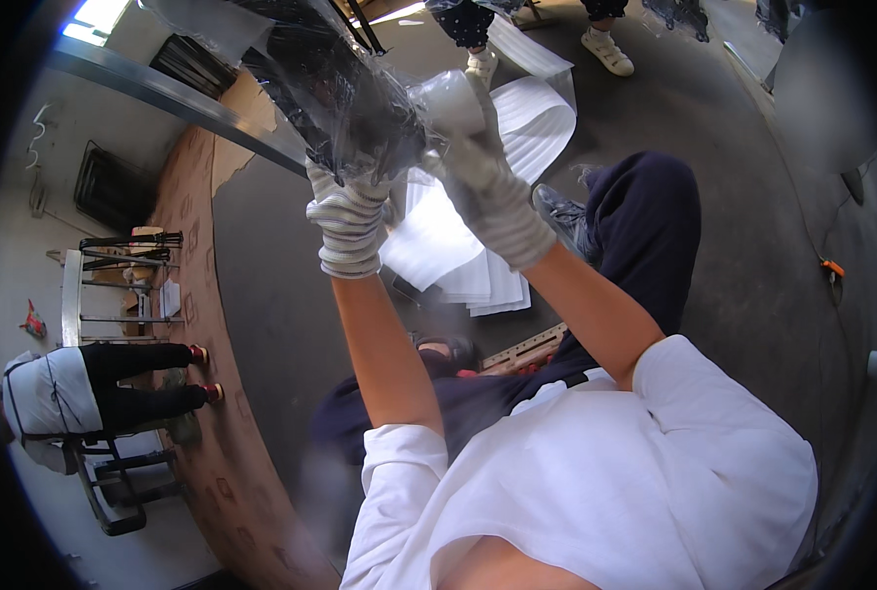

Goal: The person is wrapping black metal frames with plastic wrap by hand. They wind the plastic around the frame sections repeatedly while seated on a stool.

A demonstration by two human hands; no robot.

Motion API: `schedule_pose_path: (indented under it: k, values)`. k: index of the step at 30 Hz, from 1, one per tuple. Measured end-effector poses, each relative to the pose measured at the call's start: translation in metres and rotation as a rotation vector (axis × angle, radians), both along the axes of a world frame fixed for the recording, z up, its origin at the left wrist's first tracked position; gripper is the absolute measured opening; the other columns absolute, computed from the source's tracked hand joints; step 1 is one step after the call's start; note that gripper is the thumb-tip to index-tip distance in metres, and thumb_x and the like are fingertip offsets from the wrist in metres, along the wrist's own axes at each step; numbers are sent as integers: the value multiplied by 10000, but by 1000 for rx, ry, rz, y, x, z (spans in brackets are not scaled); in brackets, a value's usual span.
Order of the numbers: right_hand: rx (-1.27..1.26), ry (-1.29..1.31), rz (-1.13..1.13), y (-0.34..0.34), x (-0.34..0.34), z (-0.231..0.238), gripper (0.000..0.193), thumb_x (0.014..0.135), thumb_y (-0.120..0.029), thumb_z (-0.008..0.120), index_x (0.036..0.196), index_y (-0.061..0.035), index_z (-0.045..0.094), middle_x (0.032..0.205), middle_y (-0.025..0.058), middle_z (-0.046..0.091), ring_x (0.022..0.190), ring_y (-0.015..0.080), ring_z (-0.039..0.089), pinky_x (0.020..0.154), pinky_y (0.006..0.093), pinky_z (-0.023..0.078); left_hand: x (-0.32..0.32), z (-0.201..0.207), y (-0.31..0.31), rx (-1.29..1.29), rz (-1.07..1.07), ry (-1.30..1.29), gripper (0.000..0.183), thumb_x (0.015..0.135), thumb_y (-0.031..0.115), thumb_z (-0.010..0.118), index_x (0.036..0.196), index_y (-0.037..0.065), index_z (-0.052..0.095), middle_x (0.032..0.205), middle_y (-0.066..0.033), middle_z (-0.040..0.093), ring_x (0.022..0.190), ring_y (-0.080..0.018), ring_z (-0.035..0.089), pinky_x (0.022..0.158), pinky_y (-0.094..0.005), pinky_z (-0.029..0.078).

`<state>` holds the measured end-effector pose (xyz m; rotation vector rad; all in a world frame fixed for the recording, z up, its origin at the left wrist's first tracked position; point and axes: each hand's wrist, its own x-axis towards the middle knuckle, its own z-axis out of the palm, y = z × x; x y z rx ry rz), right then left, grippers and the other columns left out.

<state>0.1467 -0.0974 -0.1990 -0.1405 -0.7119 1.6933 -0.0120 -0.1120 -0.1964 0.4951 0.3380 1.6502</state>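
Both my hands wear striped knit gloves and are raised in front of me. My left hand (pixel 348 221) grips the lower edge of a dark object wrapped in a clear plastic bag (pixel 335 84). My right hand (pixel 487 182) holds the right side of the same bag, where the plastic bunches around a pale, rounded part. The bag reaches up and left past the frame's top. Below my hands lies a stack of white foam sheets (pixel 463 265) on the grey floor.
A person in white top and dark trousers (pixel 84 388) sits at the left by a metal rack (pixel 114 285). Another person's feet in white shoes (pixel 605 49) stand at the top. A long metal bar (pixel 173 93) crosses the upper left. An orange tool (pixel 832 267) lies at right.
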Motion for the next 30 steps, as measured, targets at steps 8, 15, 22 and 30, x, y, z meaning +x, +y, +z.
schedule_pose_path:
  k: [8, 15, 22, 30]
  values:
    - [40, 383, 366, 17, 19, -35, 530, 681, -193, 662, 1119, -8, 428, 1044, 131, 530, 983, 228, 522, 853, 382, 445, 34, 29, -5, 303, 656, 842, 457, 636, 112, 693, 1025, -6, 486, 939, -70, 559, 822, -121, 534, 762, -262, 448]
    - [301, -113, 217, -15, 50, -2, 791, 494, 35, 665, 1217, -93, 368, 1072, 20, 501, 953, 113, 491, 799, 258, 450, 42, 64, -28, 98, 599, 1300, 393, 661, 96, 682, 998, -13, 512, 923, -65, 570, 822, -112, 535, 731, -236, 444]
    - [411, -222, 241, -33, 67, 54, 776, 501, 21, 654, 1210, -79, 353, 1029, 16, 498, 913, 109, 500, 811, 256, 424, 74, 126, -137, -182, 812, 1401, 476, 666, 171, 683, 1068, 1, 493, 930, -122, 571, 879, -215, 556, 805, -312, 420]
    - [529, -334, 210, -71, 63, 77, 740, 529, -8, 754, 1184, -60, 414, 1105, 41, 487, 1028, 122, 454, 887, 279, 373, 94, 94, -154, 104, 793, 1870, 733, 523, 243, 753, 1124, 17, 399, 990, -153, 511, 877, -322, 515, 779, -389, 404]
